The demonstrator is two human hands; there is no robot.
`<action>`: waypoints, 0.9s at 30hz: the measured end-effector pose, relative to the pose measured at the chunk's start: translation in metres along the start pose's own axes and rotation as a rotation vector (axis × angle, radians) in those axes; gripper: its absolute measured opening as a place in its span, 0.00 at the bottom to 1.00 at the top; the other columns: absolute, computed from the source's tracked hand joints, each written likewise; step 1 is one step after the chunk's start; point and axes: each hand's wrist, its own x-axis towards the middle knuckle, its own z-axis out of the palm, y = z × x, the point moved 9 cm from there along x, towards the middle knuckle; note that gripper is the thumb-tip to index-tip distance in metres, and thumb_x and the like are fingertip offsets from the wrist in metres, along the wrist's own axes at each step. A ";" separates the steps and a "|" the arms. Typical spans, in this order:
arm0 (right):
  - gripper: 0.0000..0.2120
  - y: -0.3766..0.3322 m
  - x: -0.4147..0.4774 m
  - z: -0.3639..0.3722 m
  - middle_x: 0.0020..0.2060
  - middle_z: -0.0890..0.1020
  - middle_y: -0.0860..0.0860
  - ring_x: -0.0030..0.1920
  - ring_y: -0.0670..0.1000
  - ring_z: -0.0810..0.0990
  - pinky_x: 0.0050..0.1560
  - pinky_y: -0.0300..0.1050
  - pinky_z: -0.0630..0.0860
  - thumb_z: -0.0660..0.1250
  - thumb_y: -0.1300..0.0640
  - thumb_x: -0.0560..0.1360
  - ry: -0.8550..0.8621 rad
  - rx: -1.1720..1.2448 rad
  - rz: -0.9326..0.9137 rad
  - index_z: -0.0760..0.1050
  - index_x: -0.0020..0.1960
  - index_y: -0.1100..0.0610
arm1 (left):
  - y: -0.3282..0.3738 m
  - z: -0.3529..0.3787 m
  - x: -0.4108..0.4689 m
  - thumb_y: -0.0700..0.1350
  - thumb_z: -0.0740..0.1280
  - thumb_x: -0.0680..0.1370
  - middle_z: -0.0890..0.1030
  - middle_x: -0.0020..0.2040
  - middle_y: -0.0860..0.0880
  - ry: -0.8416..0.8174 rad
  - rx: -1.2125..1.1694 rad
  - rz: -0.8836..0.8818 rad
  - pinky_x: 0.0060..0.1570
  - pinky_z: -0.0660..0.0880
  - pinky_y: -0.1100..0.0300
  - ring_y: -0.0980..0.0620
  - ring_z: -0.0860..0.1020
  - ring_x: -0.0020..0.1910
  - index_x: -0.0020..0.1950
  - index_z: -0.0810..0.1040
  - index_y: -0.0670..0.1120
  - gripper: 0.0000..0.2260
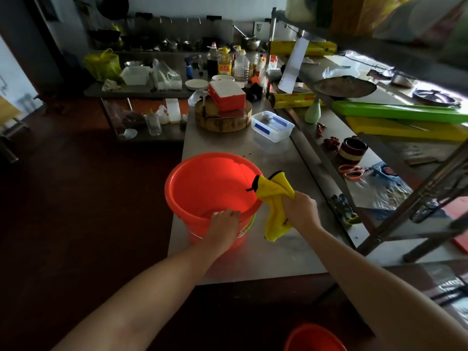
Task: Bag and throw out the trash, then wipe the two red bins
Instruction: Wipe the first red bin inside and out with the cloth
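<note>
At the bottom edge of the view, low by the floor, the rim of a second red bin (314, 336) can be seen, while the first bin (202, 188) stands empty on the near end of the steel table (266, 259). Its near rim is clasped by the left hand (224, 225), and a yellow cloth (274, 198) is bunched in the closed right hand (301, 209) just beside the rim. The wiping would probably be done best if the rim is held firmly, the cloth is spread flat and the inner wall is swept round from rim to bottom, well clear of the chopping block (222, 117) farther along.
</note>
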 end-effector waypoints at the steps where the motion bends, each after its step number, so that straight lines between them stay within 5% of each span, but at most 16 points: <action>1: 0.11 0.000 0.002 -0.003 0.33 0.80 0.52 0.33 0.51 0.78 0.31 0.41 0.70 0.62 0.52 0.76 0.001 0.004 0.005 0.76 0.38 0.54 | -0.002 0.001 0.001 0.46 0.57 0.83 0.75 0.61 0.49 -0.006 -0.013 -0.026 0.58 0.67 0.49 0.44 0.74 0.62 0.67 0.72 0.51 0.13; 6: 0.14 -0.012 0.017 -0.021 0.32 0.78 0.52 0.33 0.51 0.76 0.30 0.42 0.65 0.62 0.49 0.78 0.001 -0.007 -0.018 0.74 0.35 0.54 | -0.017 -0.035 0.014 0.49 0.60 0.83 0.74 0.61 0.50 0.078 -0.121 -0.042 0.61 0.65 0.48 0.46 0.72 0.64 0.67 0.74 0.51 0.13; 12: 0.14 -0.038 0.025 -0.023 0.33 0.80 0.52 0.36 0.54 0.79 0.37 0.46 0.72 0.63 0.48 0.77 -0.013 0.034 -0.100 0.78 0.38 0.55 | -0.044 -0.110 0.029 0.44 0.61 0.84 0.77 0.68 0.41 0.201 -0.357 -0.001 0.66 0.67 0.51 0.41 0.74 0.67 0.71 0.74 0.41 0.16; 21: 0.07 -0.059 0.002 0.057 0.31 0.80 0.46 0.30 0.44 0.80 0.26 0.34 0.71 0.65 0.48 0.79 -0.164 -0.065 -0.280 0.76 0.42 0.45 | -0.090 -0.101 0.024 0.40 0.59 0.85 0.76 0.68 0.38 0.175 -0.482 -0.026 0.67 0.68 0.51 0.41 0.75 0.67 0.76 0.70 0.41 0.18; 24: 0.06 -0.058 -0.005 0.085 0.33 0.82 0.46 0.29 0.44 0.82 0.28 0.40 0.77 0.66 0.51 0.77 -0.195 -0.054 -0.290 0.81 0.50 0.42 | -0.117 -0.085 0.032 0.40 0.58 0.85 0.70 0.75 0.40 0.103 -0.476 -0.040 0.72 0.63 0.53 0.43 0.68 0.74 0.80 0.62 0.43 0.22; 27: 0.08 -0.053 -0.007 0.111 0.35 0.83 0.48 0.35 0.50 0.84 0.38 0.51 0.83 0.66 0.53 0.77 -0.201 -0.056 -0.236 0.82 0.52 0.45 | -0.135 -0.048 0.034 0.57 0.59 0.84 0.49 0.83 0.42 -0.063 -0.343 0.000 0.78 0.50 0.49 0.44 0.50 0.81 0.83 0.46 0.45 0.35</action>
